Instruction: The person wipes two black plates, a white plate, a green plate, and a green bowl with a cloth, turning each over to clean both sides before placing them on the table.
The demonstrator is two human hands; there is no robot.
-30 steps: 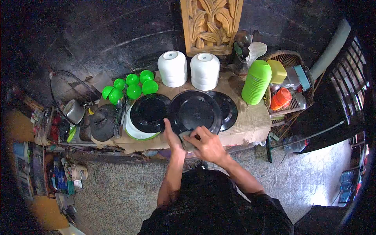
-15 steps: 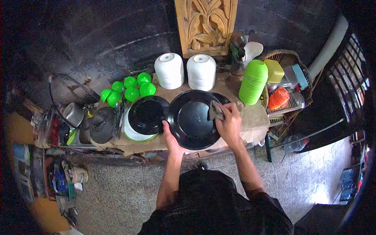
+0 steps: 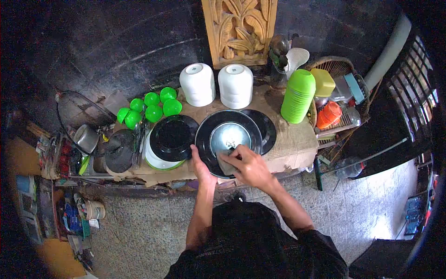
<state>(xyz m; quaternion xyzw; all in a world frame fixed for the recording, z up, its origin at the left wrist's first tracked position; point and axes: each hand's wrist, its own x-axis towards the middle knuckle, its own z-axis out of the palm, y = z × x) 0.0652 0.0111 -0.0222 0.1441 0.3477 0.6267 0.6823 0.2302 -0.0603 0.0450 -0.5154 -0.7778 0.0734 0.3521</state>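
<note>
My left hand (image 3: 203,168) grips the lower left edge of a black plate (image 3: 203,142), thumb up along its rim. The plate is held tilted, and its shiny middle catches the light. Pinched in my right hand (image 3: 253,168) is a greyish cloth (image 3: 226,163), pressed on the lower part of the plate's face. Another black plate (image 3: 267,132) lies on the cardboard, partly hidden behind the held one. Left of my left hand, a black plate (image 3: 173,138) rests on white plates with a green rim (image 3: 155,162).
Two stacks of white bowls (image 3: 197,86) stand upside down at the back, beside several green cups (image 3: 153,111). A tall stack of lime-green cups (image 3: 297,97) stands right, near a wicker basket (image 3: 364,100) of containers. A dark lid (image 3: 121,151) and metal pot (image 3: 86,136) lie left.
My right hand has moved the cloth from the plate's upper right rim to its lower middle. The plate has tilted, and its centre now shines. The plate behind shows more.
</note>
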